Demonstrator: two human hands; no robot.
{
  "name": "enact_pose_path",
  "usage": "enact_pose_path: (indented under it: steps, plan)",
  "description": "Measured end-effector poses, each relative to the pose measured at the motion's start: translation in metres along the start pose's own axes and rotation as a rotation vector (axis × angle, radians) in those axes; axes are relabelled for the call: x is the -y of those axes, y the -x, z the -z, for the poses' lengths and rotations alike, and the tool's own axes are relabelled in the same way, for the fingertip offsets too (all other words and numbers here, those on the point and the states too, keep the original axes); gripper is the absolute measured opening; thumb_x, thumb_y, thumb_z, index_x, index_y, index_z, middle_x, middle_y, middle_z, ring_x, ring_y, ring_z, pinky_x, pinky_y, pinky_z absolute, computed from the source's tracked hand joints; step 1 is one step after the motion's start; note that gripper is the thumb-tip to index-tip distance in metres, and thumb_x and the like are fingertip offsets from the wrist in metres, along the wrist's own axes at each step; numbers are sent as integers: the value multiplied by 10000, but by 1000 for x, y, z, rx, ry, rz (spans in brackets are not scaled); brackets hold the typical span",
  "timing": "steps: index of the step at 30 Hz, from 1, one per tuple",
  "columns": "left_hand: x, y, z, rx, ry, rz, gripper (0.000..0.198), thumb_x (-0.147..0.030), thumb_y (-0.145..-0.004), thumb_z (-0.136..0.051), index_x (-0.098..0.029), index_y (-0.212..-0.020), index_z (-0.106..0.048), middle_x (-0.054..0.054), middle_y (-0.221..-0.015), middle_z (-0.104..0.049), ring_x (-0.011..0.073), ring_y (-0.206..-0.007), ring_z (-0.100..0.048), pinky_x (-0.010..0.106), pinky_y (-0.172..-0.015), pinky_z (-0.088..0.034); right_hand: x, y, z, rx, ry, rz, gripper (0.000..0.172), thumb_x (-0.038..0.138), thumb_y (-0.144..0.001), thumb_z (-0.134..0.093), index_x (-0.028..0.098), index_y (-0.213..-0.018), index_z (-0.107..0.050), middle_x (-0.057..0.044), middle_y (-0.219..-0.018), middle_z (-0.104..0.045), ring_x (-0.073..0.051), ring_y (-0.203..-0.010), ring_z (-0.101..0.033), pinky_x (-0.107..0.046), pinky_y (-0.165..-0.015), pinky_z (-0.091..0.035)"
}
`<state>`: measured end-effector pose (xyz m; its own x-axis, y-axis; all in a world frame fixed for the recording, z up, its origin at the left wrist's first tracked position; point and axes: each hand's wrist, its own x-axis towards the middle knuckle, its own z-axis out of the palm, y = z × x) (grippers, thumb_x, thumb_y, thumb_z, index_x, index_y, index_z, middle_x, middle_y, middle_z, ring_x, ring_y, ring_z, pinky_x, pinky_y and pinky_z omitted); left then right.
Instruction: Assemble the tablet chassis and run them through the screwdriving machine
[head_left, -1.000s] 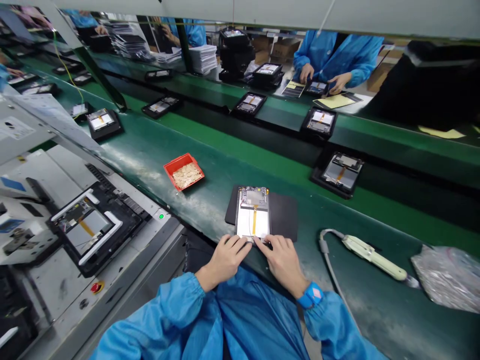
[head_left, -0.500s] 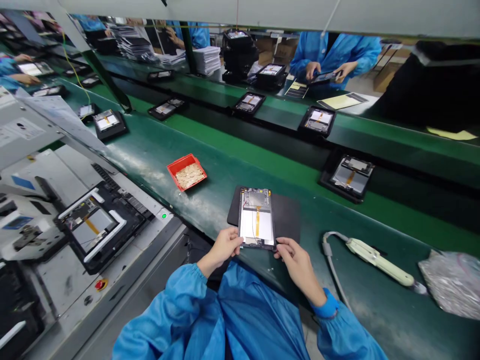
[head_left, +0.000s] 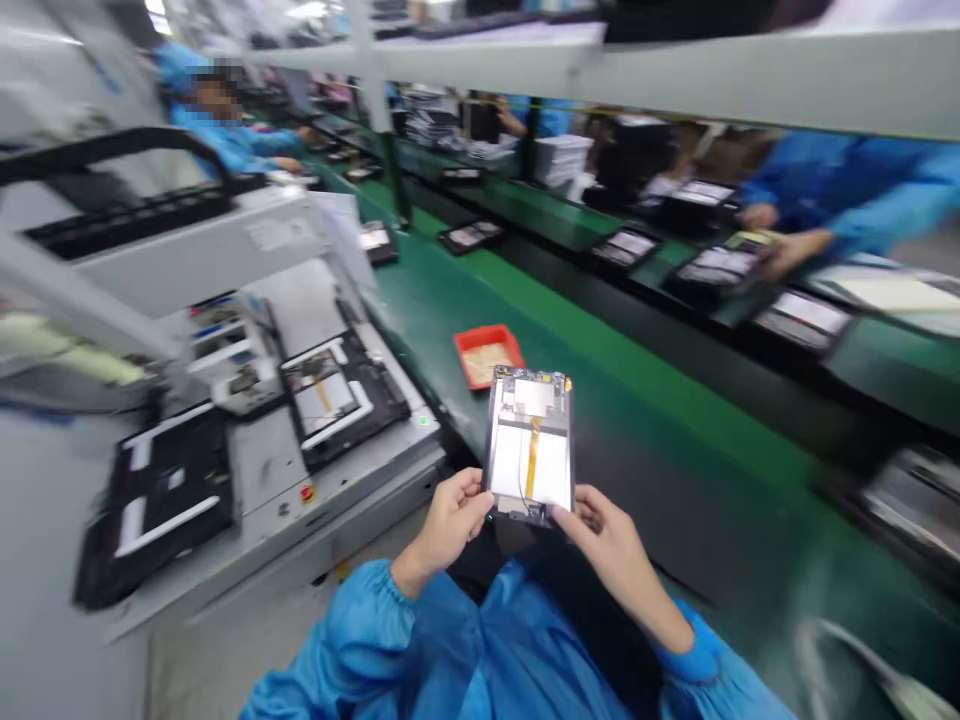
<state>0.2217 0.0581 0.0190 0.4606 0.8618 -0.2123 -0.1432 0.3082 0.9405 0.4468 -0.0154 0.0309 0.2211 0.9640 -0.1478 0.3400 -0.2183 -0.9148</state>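
Observation:
I hold an open tablet assembly, with a white battery and an orange ribbon cable showing, up off the green conveyor belt. My left hand pinches its lower left corner. My right hand grips its lower right corner. Both sleeves are blue. The picture is smeared by head motion.
A red tray of small parts sits on the belt just beyond the tablet. To the left stands a grey machine with a black fixture holding another tablet. More tablets ride the far belt, where people in blue coats work.
Both hands lifted the tablet from the dark mat on the belt and brought it up toward me. My view has swung to the left, toward the machine.

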Motion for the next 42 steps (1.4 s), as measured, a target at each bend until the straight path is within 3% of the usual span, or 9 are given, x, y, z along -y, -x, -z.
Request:
enact_pose_path:
  steps: [4, 9, 14, 18, 23, 27, 33, 38, 42]
  plan:
    - [-16, 44, 81, -302, -4, -88, 358, -482, -842, -656, -142, -943, -611, -56, -634, -495, 22, -396, -316, 181, -385, -229, 41, -97, -56, -61, 241, 308, 285, 465, -901, -569, 216, -999, -664, -60, -974, -708, -228, -875, -650, -348, -810, -494]
    - [-8, 121, 160, -775, 1, -135, 348, -474, -835, -676, -160, -977, -623, -14, -735, -584, 26, -439, -312, 170, -404, -229, 130, -197, -239, 285, 508, 710, 246, 246, -905, -510, 153, -1101, -628, -115, -1087, -672, -235, -1009, -608, -345, -919, -453]
    - [6, 164, 192, -1076, 126, -133, 370, -471, -772, -746, -188, -990, -648, -3, -790, -624, 36, -468, -321, 167, -419, -250, 185, -234, -403, 328, 585, 766, 440, 211, -834, -608, 107, -1258, -554, -201, -1280, -565, -319, -1197, -484, -450, -1042, -336]
    - [6, 165, 203, -1178, 218, -123, 442, -503, -694, -793, -186, -975, -667, -16, -717, -607, 42, -450, -310, 172, -409, -238, 195, -243, -451, 284, 588, 739, 521, 136, -764, -651, 72, -1265, -525, -250, -1388, -469, -370, -1318, -361, -553, -1119, -170]
    - [-7, 140, 220, -1160, 213, -155, 449, -487, -690, -792, -175, -987, -665, 1, -779, -626, 45, -473, -331, 173, -413, -262, 208, -266, -435, 255, 476, 666, 441, 171, -779, -609, 118, -1215, -575, -210, -1418, -478, -352, -1289, -421, -517, -1103, -260]
    - [-21, 100, 246, -1009, 139, -211, 365, -463, -773, -730, -155, -947, -639, -21, -717, -578, 29, -458, -301, 166, -417, -223, 213, -307, -384, 234, 310, 542, 406, 289, -873, -497, 103, -1215, -614, -200, -1259, -618, -318, -1168, -562, -477, -1019, -407]
    - [-43, 16, 279, -856, 26, -204, 359, -483, -765, -661, -149, -876, -591, -68, -611, -474, 29, -404, -324, 171, -391, -197, 194, -340, -310, 286, 45, 464, 553, 242, -724, -606, 104, -1259, -627, -119, -1145, -715, -241, -1019, -676, -366, -876, -544]
    - [-53, -34, 290, -792, -72, -164, 332, -457, -728, -643, -147, -834, -587, -57, -592, -485, 54, -412, -401, 184, -394, -227, 201, -334, -219, 153, -241, 468, 658, 259, -679, -690, 136, -1320, -608, -114, -1258, -669, -265, -1121, -638, -410, -926, -532]
    - [-52, -44, 292, -812, -201, -137, 242, -387, -726, -649, -159, -746, -571, -72, -534, -443, 66, -407, -417, 192, -413, -251, 206, -304, -136, 52, -337, 385, 672, 289, -673, -788, 208, -1322, -633, -114, -1241, -680, -271, -1042, -666, -398, -833, -562]
